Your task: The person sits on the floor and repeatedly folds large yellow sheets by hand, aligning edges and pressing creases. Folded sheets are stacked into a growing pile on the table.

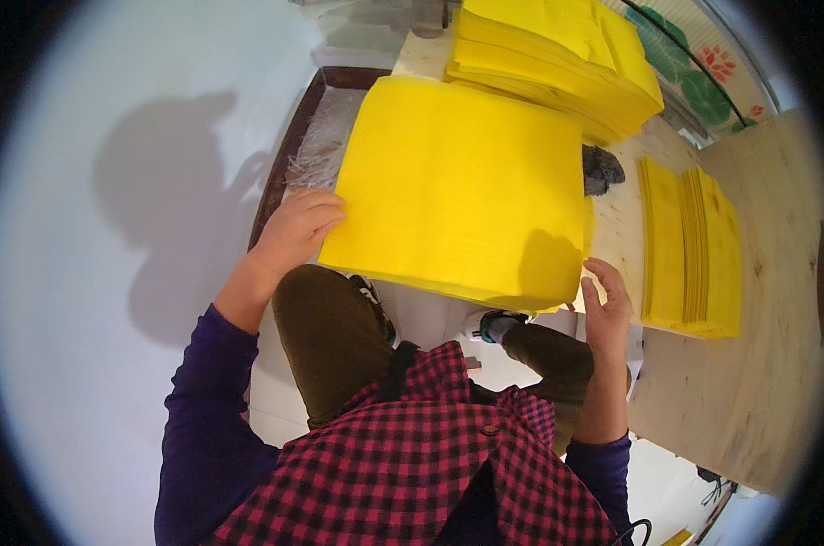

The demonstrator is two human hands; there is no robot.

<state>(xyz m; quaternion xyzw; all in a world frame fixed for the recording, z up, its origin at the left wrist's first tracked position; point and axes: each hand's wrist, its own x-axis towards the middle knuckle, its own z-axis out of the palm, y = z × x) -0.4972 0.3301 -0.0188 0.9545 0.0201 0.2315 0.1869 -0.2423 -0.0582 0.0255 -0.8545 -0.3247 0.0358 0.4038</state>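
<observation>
Here we hold a big stack of yellow sheets (pixel 462 187) up in front of us, above our knees and over the near edge of the wooden desk (pixel 758 364). Our left hand (pixel 296 232) grips the stack's left edge, its fingers (pixel 326 214) curled over onto the top sheet. Our right hand (pixel 607 309) is at the stack's lower right corner, fingers straight and loosely spread, just touching the corner rather than clamped on it. On the desk to the right lies a flat pile of yellow sheets (pixel 689 250), well apart from the held stack. Farther back sits a taller yellow pile (pixel 567 59). A dark object (pixel 603 168) peeks out behind the stack's right edge.
</observation>
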